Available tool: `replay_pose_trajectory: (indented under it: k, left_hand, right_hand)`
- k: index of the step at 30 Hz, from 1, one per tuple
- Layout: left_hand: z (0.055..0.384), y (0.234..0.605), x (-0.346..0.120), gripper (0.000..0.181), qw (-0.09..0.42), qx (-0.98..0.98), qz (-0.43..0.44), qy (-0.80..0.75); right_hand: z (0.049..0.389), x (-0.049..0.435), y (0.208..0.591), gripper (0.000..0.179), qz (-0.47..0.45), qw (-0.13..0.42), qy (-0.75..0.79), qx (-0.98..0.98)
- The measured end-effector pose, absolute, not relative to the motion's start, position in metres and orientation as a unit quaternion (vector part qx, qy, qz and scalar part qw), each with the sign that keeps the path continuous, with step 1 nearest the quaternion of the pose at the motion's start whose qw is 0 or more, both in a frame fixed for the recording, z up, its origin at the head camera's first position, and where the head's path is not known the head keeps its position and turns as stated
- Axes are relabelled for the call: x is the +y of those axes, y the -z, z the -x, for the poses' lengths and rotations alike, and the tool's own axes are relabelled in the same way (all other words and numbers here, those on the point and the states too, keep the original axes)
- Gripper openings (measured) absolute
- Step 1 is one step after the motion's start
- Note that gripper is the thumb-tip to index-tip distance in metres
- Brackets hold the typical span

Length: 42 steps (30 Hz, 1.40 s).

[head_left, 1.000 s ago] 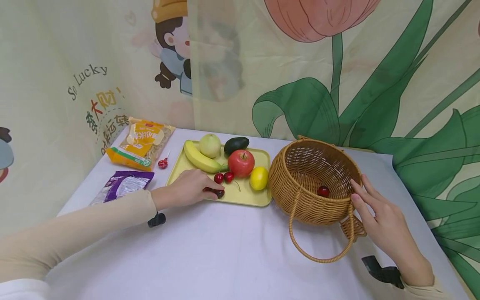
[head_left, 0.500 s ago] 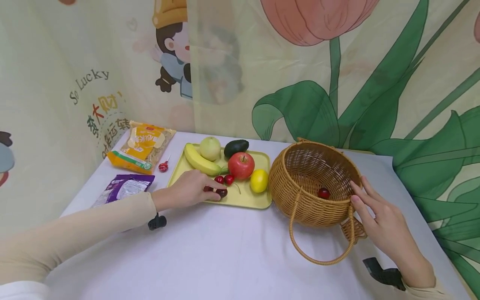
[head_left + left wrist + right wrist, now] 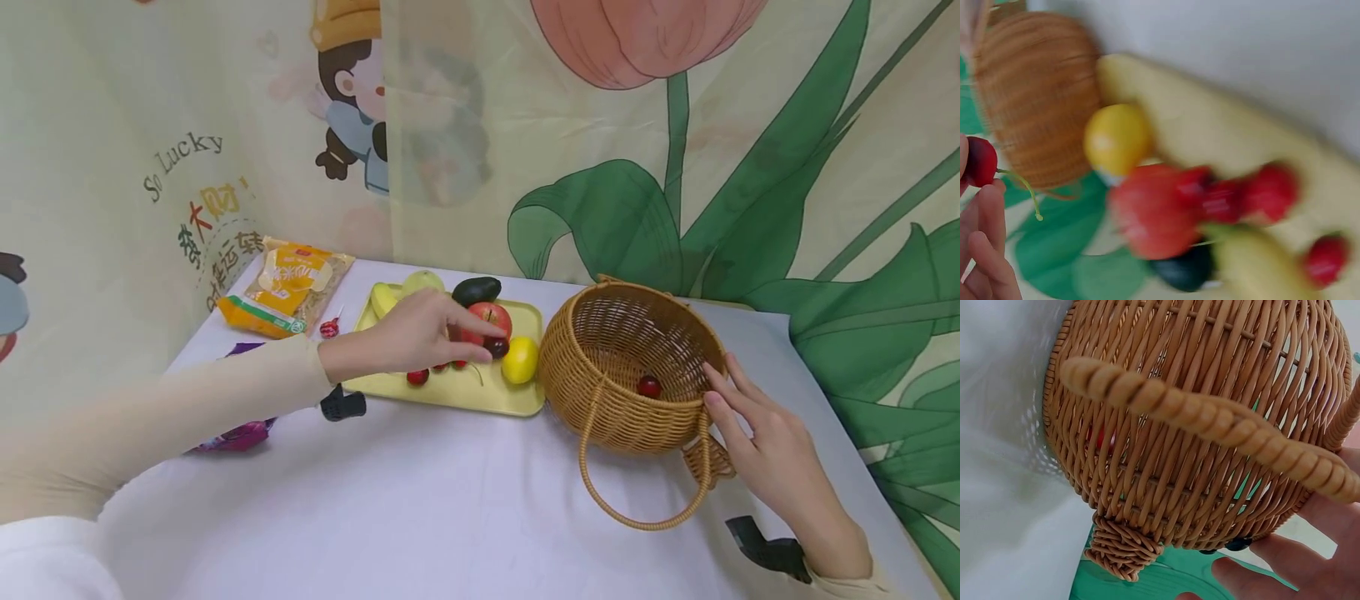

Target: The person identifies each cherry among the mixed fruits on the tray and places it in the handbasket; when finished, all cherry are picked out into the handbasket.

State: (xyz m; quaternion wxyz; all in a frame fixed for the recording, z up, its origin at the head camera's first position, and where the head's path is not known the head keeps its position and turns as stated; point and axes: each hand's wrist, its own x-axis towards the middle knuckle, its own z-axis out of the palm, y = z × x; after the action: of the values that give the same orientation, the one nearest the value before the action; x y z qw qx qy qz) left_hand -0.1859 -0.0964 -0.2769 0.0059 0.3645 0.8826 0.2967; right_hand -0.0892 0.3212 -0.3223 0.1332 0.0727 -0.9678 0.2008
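My left hand (image 3: 420, 333) pinches a dark red cherry (image 3: 496, 347) above the yellow tray (image 3: 487, 402), in front of the red apple. The cherry's green stem shows in the left wrist view, hanging past the fingertips (image 3: 991, 209). With fairly straight fingers, my right hand (image 3: 772, 442) rests against the right rim of the wicker basket (image 3: 600, 400). One cherry (image 3: 649, 386) lies inside the basket. On the tray are a red apple (image 3: 489, 320), a lemon (image 3: 520, 361), a partly hidden banana (image 3: 384, 298) and more cherries (image 3: 417, 377), some behind the left hand.
A round pale green fruit (image 3: 422, 282) and a dark green avocado (image 3: 477, 290) sit at the tray's back. Left of it lie a lollipop (image 3: 330, 327), an orange bag (image 3: 288, 287) and a purple packet (image 3: 240, 435). The basket's handle (image 3: 645, 524) hangs down in front.
My left hand has lifted a cherry from the tray's front and moved right and up with it. Another cherry now shows at the front. The right hand stays on the basket.
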Motion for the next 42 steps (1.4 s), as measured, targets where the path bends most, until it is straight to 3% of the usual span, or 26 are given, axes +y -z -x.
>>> replay_pose_trajectory:
  k: [7, 15, 35, 42]
  left_hand:
    - [0.202, 0.226, -0.036, 0.038, 0.011, 0.875, -0.384, -0.294]
    - [0.211, 0.201, 0.037, 0.039, 0.02, 0.868, -0.435, -0.237]
    - [0.24, 0.207, 0.156, 0.036, 0.061, 0.816, -0.561, -0.129]
    - [0.252, 0.218, 0.16, 0.034, 0.021, 0.837, -0.541, -0.08]
  right_hand:
    - [0.084, 0.327, 0.322, 0.05, -0.065, 0.139, -0.199, -0.968]
    - [0.081, 0.328, 0.324, 0.05, -0.065, 0.141, -0.199, -0.968]
    - [0.084, 0.324, 0.319, 0.05, -0.082, 0.138, -0.188, -0.969]
    - [0.084, 0.322, 0.315, 0.05, -0.078, 0.142, -0.194, -0.967]
